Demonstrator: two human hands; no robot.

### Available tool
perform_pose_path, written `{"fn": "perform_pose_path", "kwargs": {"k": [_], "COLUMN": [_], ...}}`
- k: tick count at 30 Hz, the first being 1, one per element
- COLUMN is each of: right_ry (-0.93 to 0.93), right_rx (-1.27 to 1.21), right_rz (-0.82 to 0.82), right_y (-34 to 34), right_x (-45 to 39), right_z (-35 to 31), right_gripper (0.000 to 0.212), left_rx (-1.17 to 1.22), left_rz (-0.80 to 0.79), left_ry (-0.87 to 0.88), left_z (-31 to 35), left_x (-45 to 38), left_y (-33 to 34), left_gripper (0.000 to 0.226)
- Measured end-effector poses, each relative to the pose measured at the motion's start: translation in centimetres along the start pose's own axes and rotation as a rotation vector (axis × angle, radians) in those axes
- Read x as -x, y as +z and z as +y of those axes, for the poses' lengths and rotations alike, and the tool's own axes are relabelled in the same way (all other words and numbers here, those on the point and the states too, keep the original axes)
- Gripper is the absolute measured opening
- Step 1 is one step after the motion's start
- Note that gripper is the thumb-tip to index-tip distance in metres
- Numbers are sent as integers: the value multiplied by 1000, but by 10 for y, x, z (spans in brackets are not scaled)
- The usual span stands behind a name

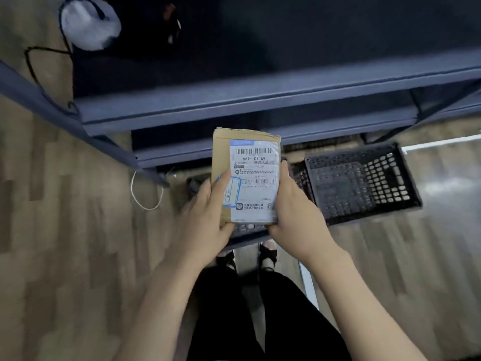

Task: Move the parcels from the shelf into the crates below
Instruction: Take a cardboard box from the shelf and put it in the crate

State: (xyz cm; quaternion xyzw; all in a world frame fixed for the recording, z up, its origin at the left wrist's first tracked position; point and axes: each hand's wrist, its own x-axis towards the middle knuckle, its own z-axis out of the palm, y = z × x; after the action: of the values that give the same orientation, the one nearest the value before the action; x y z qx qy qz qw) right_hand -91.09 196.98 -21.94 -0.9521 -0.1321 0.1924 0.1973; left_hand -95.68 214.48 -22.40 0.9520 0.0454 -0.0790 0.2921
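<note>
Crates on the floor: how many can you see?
2. One black lattice crate sits on the floor right of the parcel. A second crate lies mostly hidden behind the parcel and both hands; more may be hidden.

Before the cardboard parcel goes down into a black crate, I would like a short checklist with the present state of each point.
1. Parcel held by both hands: ok. The left hand grips its left edge, the right hand its right edge.
2. Label readable: ok, it faces up and the barcode shows.
3. Crate in view: ok. A black crate lies on the floor to the right of the parcel.
4. That crate has room: ok, its mesh bottom shows bare.
5. Path down free of the shelf: cannot tell, the parcel overlaps the shelf edge in this view.
6. Second crate under the parcel: cannot tell, mostly hidden.
</note>
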Motion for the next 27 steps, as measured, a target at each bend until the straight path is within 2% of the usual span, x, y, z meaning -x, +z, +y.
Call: {"fn": "perform_pose_path", "kwargs": {"k": [2,6,10,14,19,24,27], "right_ry": [77,161,164,147,71,26,-20], "right_rx": [29,4,-40,19,52,55,61], "right_rz": [-58,-145,-218,-343,-457,-482,-489], "right_y": [34,97,178,243,303,344,357], "right_x": [-10,-33,-49,-62,-85,-105,-122], "right_z": [9,31,62,104,144,161,174], "right_gripper": [104,103,102,97,93,92,98], "left_rx": [-71,55,73,48,90,102,105], "left_rz": [-93,-219,-342,-374,-331,-354,-402], "left_ry": [-40,-109,-198,-315,-442,-438,-368], "left_z": [-23,-65,-96,-120,-145,-180,-201], "left_x": [-11,-27,-29,-22,-15,-26,-35], "left_y": [28,90,162,235,300,337,351], "left_gripper": [91,90,85,83,78,82,90]}}
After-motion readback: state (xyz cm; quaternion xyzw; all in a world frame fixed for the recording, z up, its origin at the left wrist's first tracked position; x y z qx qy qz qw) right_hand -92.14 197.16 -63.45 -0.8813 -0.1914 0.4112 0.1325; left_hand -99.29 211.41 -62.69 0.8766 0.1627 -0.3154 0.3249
